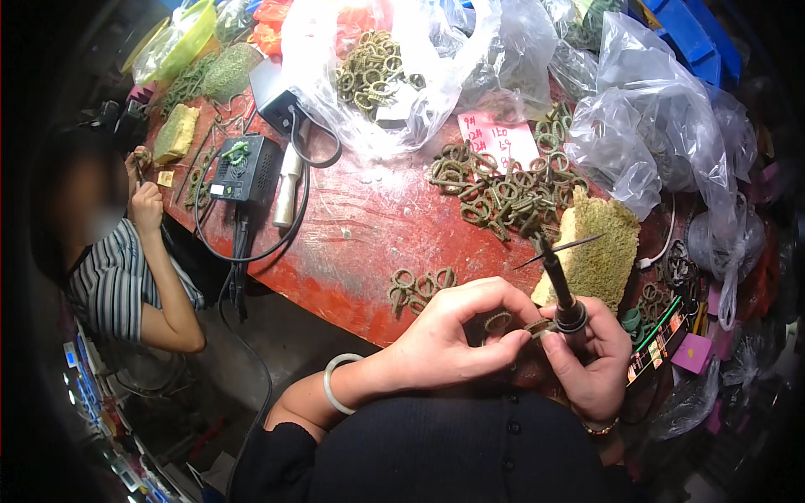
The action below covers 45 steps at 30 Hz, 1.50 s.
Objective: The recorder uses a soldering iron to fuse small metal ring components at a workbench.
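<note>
My right hand (591, 360) grips a black pen-like tool (560, 285) that points up, with a dark thin pointed piece crossing near its top. A small olive-green ring (538, 327) sits between the thumbs of both hands. My left hand (453, 335), a pale bangle at its wrist, has its thumb and index finger closed at that ring; another ring (497, 321) shows inside the curve of its fingers. Above left of my hands lies a small group of rings (417, 289). A yellow-green sponge block (599, 251) is just beyond my right hand, beside a large heap of rings (503, 201).
The red table (327, 260) bears a black power box (243, 172), a metal cylinder (287, 197), cables, plastic bags (620, 117), pink paper (511, 126) and blue trays (688, 42). A co-worker (168, 310) in a striped shirt works at the left.
</note>
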### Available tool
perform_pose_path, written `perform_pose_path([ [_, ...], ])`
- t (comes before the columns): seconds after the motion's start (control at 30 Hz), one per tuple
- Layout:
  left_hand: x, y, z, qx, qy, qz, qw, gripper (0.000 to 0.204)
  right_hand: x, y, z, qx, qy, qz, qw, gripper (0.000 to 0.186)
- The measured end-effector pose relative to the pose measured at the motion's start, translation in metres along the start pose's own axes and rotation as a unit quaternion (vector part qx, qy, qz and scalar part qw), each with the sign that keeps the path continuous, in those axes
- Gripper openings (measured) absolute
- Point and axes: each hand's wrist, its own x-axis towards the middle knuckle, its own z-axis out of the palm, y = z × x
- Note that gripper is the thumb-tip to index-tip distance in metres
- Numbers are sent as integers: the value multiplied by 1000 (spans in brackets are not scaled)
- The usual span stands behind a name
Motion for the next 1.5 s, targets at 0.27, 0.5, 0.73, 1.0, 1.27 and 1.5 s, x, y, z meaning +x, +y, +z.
perform_pose_path([
  [0.27, 2, 6, -1, -16, -6, 23, 1000, 24, 0, 1, -4, 15, 3, 4, 1000, 22],
  [0.5, 3, 3, -3, -1, 1, 54, 999, 23, 0, 3, -1, 36, 15, 12, 999, 24],
  [0.73, 3, 1, -2, -94, 29, -7, 995, 18, -1, 1, -2, -13, 32, -5, 999, 23],
  [1.0, -2, -2, -7, -53, 81, 28, 995, 24, -10, -7, -11, -137, 80, -78, 984, 30],
  [1.27, 0, -1, -8, -76, 104, 37, 991, 27, -33, 13, -58, -411, 224, -99, 878, 25],
  [1.5, 0, 1, -12, -46, 106, 57, 992, 27, -31, 15, -55, -450, 232, -111, 855, 21],
])
